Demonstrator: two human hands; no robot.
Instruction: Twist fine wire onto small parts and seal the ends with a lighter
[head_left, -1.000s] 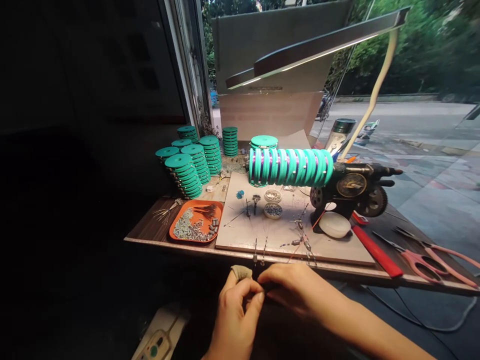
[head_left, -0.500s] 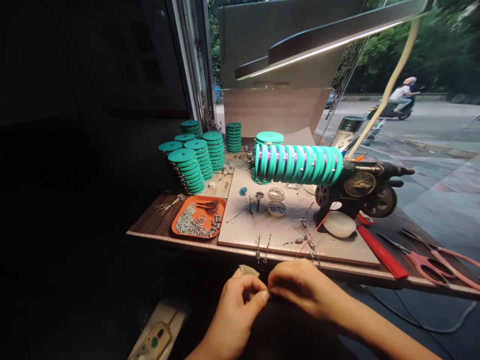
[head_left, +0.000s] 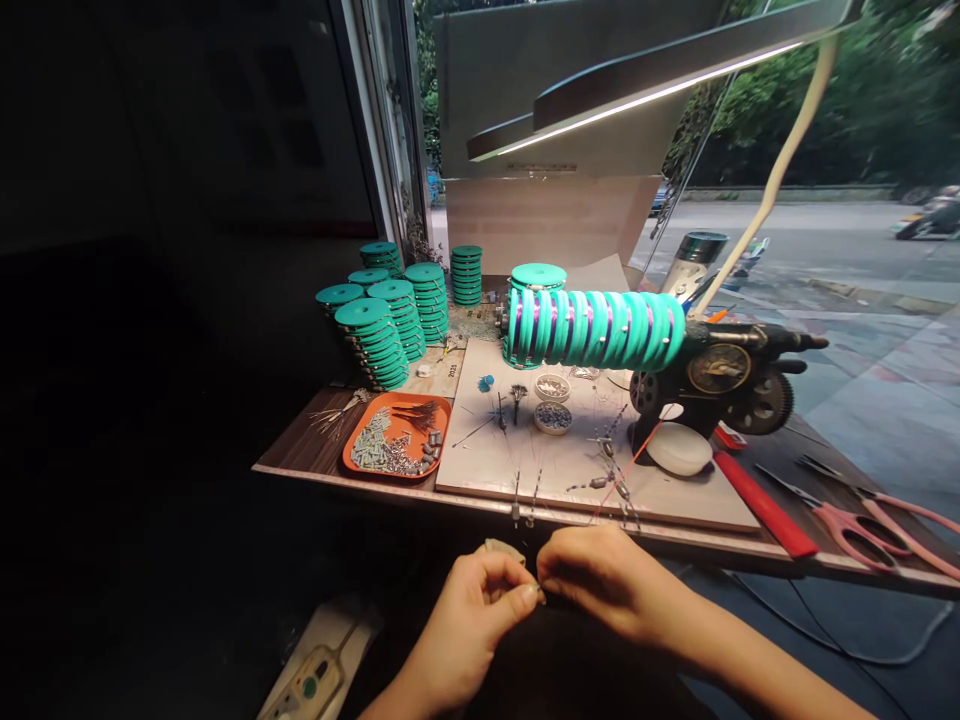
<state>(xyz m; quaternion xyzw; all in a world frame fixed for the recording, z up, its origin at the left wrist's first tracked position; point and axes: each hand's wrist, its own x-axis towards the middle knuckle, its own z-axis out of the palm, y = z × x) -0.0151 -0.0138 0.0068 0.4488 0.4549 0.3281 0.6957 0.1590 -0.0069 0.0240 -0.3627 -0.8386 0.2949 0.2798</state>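
Below the table's front edge, my left hand (head_left: 480, 610) is closed in a pinch, thumb against forefinger. My right hand (head_left: 604, 580) is closed too, its fingertips meeting those of the left. What they pinch is too small to make out. Something pale, perhaps cloth (head_left: 504, 551), shows behind the left fingers. Just beyond the hands, thin lines with small metal weights (head_left: 516, 512) hang over the edge of a pale board (head_left: 480, 480). More rigged lines with weights (head_left: 598, 482) lie on the board to the right.
An orange tray (head_left: 352, 462) holds small metal parts. Stacks of green spools (head_left: 364, 315) stand at the left; a row of spools (head_left: 592, 330) sits on a black winding machine (head_left: 720, 370). At right lie pink scissors (head_left: 840, 520), pliers (head_left: 907, 515) and a red strip (head_left: 761, 505). A lamp (head_left: 660, 85) hangs above.
Both hands stay together in the same pinch, the left shifted very slightly right and down. Outside the window, the scooter rider has passed to the right.
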